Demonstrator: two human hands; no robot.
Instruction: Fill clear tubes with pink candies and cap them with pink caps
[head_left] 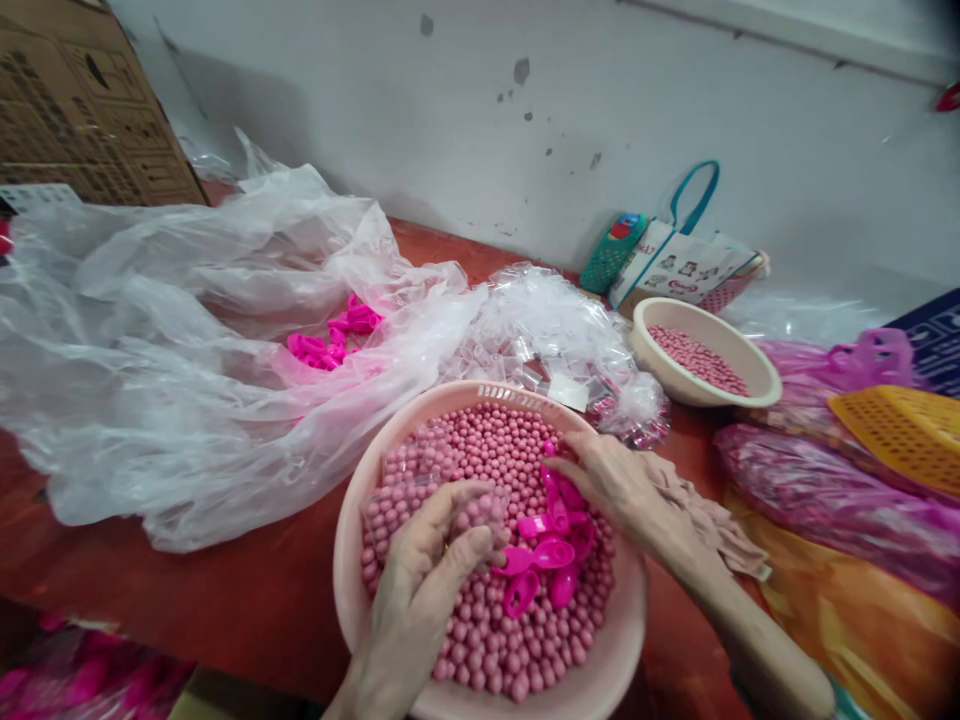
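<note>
Behind everything runs a scuffed white wall [480, 110], with brown cardboard boxes [82, 110] stacked in the left corner, and below it a red-brown table [247, 600] carries the whole spread. Largest on it is a billowing sheet of clear plastic [172, 330], slumped open on the left so that a cluster of bright pink plastic pieces [334, 335] shows through it. Right of that lies a heap of small clear bags [555, 330], within easy reach of the front basin [352, 560], a wide pale-pink bowl heaped with pink beads [487, 450]. A smaller cream bowl [757, 375] of the same beads sits farther back, near a printed tote bag [679, 265], an orange perforated basket [900, 430] and pink-filled bags [825, 500] at the right. On the beads lie several hot-pink scoops [544, 555]. The left hand [427, 570] curls its fingers closed around a small clear bag of beads [412, 495], held low over the basin, probably so strays fall back in. The right hand [622, 490] rests loosely open, fingertips touching the scoops and beads.
</note>
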